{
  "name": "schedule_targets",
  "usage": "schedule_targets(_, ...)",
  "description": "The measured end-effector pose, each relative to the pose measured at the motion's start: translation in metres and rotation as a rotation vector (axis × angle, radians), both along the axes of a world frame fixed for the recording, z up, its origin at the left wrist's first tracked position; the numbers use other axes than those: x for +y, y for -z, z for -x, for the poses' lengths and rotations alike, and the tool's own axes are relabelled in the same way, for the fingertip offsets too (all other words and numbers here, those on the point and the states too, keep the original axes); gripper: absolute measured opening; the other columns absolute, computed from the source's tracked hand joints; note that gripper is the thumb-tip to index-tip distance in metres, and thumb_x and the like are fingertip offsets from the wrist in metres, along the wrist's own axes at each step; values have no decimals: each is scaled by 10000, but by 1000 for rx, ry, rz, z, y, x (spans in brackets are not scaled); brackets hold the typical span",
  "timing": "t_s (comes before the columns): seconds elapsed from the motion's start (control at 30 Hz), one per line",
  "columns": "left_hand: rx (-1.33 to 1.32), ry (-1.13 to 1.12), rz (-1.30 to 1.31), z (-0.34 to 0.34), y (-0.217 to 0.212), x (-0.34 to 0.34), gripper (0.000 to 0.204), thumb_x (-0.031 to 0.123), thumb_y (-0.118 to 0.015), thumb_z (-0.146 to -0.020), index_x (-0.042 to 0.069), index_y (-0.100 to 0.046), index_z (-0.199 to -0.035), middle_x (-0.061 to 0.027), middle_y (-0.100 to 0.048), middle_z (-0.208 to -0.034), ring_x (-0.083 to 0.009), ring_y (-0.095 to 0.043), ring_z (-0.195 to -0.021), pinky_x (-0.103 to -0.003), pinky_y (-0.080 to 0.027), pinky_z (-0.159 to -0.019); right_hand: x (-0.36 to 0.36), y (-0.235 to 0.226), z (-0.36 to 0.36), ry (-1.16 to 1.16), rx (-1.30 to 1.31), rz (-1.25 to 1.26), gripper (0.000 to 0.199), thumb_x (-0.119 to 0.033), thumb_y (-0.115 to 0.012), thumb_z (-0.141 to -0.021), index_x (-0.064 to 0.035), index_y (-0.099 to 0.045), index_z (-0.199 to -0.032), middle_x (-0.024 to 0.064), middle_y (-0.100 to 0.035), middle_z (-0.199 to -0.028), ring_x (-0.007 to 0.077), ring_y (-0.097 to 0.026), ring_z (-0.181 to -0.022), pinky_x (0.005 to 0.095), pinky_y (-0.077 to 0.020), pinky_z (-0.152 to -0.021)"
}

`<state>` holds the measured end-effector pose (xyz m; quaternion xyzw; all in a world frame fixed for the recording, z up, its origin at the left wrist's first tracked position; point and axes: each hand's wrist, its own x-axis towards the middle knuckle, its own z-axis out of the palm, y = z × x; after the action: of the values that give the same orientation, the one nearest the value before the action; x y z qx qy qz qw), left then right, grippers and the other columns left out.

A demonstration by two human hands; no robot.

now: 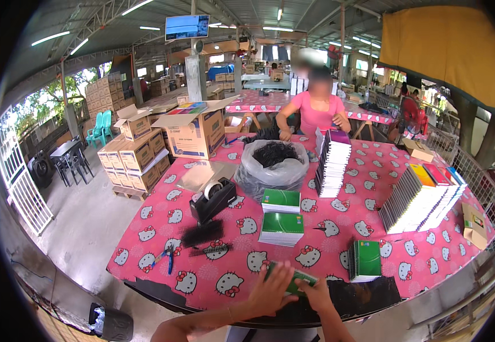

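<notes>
At the table's near edge, a green-covered notebook is held between both my hands. My left hand lies across its left part with the fingers pressed together over it. My right hand grips the right end, thumb on top. Whether it is one notebook or a few together is hidden by my hands. Just beyond are two stacks of green-covered pads, a nearer stack and a farther stack. To the right stands a small pile of spiral-bound green notebooks.
Black binding coils, pliers and a tape dispenser lie to the left. A plastic bag of black coils sits mid-table. Tall notebook stacks and colourful notebook rows stand right. Across the table sits a person.
</notes>
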<state>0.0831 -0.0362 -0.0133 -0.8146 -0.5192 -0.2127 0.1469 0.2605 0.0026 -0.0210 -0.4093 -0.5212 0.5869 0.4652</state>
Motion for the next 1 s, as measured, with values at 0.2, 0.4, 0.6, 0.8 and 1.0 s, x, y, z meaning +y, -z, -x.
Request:
schedule_targets(0.2, 28, 66, 76, -5, 3, 6, 870, 643, -482, -927, -8, -385, -1495, -210, -365, -1559, -338, -289, -1483, -626, -220, -1136, 14, 10, -5, -31, 12, 15, 235, -30, -679, -891, -12, -708, -1123, 30, -718, -999, 86, -637, -886, 274, -522, -762)
schedule_targets(0.4, 14, -3, 19, -10, -19, 37, 896, 659, -481, -918, -25, -380, -1488, -223, -357, -1557, -353, -284, -1482, -628, -210, -1144, 25, 28, -9, -153, -118, -215, 265, 0, -643, -909, 12, -684, -1170, 28, -724, -1001, 86, -622, -917, 295, -520, -795)
schedule_targets(0.6, 127, 68, 104, -17, -3, 16, 854, 635, -476, -938, -38, -414, -1460, -229, -383, -1536, -367, -308, -1469, -631, -204, -1143, 28, 29, -11, -143, -77, -60, 220, -47, -632, -939, 3, -697, -1143, 20, -720, -922, 52, -589, -855, 279, -501, -734)
schedule_targets(0.8, -168, 180, 105, -24, 18, 7, 709, 485, -560, -958, -36, -448, -1426, -242, -430, -1472, -399, -375, -1406, -637, -210, -1147, 39, 40, -17, -145, 6, -197, 198, -49, -648, -943, -6, -700, -1129, -10, -691, -905, 58, -597, -850, 279, -514, -743)
schedule_targets(1.0, 146, 325, 508, 6, -23, 78, 626, 434, -610, -934, 14, -511, -1388, -179, -490, -1416, -374, -440, -1345, -629, -223, -1150, 50, 59, -23, -222, -187, -175, 264, -104, -694, -936, -18, -674, -1185, -2, -678, -912, 78, -582, -841, 290, -503, -750)
